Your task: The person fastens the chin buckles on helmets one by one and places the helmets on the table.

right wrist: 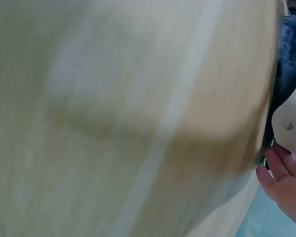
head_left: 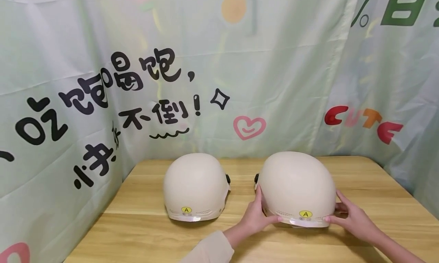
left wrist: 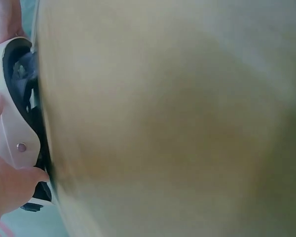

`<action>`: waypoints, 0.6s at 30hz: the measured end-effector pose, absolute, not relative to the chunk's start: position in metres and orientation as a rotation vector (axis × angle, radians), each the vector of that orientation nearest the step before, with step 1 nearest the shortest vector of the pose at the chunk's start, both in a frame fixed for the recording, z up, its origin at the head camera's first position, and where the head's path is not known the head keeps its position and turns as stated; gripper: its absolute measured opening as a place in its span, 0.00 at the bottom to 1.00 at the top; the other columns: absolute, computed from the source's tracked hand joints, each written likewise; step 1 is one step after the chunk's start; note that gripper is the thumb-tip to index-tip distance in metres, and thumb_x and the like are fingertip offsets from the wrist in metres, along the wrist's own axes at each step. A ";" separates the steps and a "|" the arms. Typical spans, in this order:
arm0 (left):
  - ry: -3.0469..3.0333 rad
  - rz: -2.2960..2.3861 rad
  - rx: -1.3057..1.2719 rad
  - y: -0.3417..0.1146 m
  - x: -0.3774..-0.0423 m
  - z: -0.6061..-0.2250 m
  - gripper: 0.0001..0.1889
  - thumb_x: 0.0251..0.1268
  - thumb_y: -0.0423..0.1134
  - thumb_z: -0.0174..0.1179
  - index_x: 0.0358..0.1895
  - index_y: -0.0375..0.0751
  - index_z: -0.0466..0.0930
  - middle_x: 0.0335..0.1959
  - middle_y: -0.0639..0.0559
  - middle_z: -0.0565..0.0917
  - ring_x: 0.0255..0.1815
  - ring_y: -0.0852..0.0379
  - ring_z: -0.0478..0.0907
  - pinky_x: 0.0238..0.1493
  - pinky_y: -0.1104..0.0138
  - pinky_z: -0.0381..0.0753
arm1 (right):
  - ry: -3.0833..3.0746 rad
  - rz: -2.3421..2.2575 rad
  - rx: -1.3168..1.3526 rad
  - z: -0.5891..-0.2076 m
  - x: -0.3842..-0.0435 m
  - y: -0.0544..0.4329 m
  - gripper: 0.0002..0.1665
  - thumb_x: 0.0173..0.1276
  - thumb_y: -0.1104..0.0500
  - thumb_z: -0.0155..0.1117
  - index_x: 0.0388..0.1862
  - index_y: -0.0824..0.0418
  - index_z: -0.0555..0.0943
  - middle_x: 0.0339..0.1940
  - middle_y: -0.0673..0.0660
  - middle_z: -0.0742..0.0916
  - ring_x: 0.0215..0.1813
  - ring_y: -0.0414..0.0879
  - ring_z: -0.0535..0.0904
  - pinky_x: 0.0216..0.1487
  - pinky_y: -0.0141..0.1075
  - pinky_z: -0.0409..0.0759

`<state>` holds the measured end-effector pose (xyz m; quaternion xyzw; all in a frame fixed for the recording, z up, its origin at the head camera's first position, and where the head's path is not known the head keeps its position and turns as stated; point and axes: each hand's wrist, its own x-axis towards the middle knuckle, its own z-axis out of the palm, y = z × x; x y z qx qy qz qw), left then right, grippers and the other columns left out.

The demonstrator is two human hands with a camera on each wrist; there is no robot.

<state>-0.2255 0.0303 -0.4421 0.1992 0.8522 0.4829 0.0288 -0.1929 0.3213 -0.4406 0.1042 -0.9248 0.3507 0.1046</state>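
Observation:
Two cream helmets stand on the wooden table, each with a yellow round "A" sticker low on its shell. At the lower left side of the right-hand helmet point(head_left: 296, 183), my left hand point(head_left: 255, 213) grips it, fingers along the shell and thumb at the rim. My right hand point(head_left: 353, 217) holds the opposite side, its thumb against the clear rim edge. The left wrist view shows the helmet's side point(left wrist: 19, 123) with a rivet and dark lining. In the right wrist view, fingers point(right wrist: 276, 163) touch the lower edge. The other helmet point(head_left: 195, 186) sits apart, to the left.
The wooden table point(head_left: 137, 202) has rounded back corners. Behind and around it hangs a pale green printed curtain point(head_left: 281, 76) with black lettering, a pink heart and the word CUTE. Black clips point(head_left: 228, 178) show on the facing sides of the helmets.

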 end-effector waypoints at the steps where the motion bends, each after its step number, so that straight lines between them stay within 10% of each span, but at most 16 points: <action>1: 2.636 1.503 0.618 0.030 -0.226 -0.441 0.61 0.44 0.47 0.73 0.74 0.37 0.35 0.69 0.35 0.61 0.67 0.45 0.64 0.66 0.56 0.66 | -2.721 1.065 0.288 -0.439 -0.193 0.321 0.56 0.51 0.62 0.72 0.68 0.81 0.47 0.42 0.74 0.83 0.36 0.19 0.72 0.33 0.22 0.75; 11: 2.645 1.595 0.595 0.031 -0.230 -0.414 0.57 0.47 0.48 0.71 0.74 0.43 0.39 0.69 0.38 0.62 0.65 0.47 0.68 0.61 0.57 0.72 | -2.682 1.123 0.164 -0.413 -0.195 0.314 0.50 0.59 0.60 0.67 0.69 0.79 0.49 0.35 0.65 0.85 0.32 0.19 0.71 0.28 0.24 0.75; 18: 2.591 1.657 0.565 0.027 -0.236 -0.395 0.56 0.45 0.48 0.72 0.74 0.55 0.41 0.57 0.43 0.75 0.49 0.56 0.77 0.40 0.70 0.78 | -2.610 1.126 0.171 -0.400 -0.196 0.311 0.49 0.60 0.60 0.66 0.69 0.78 0.50 0.27 0.42 0.83 0.29 0.22 0.72 0.25 0.24 0.73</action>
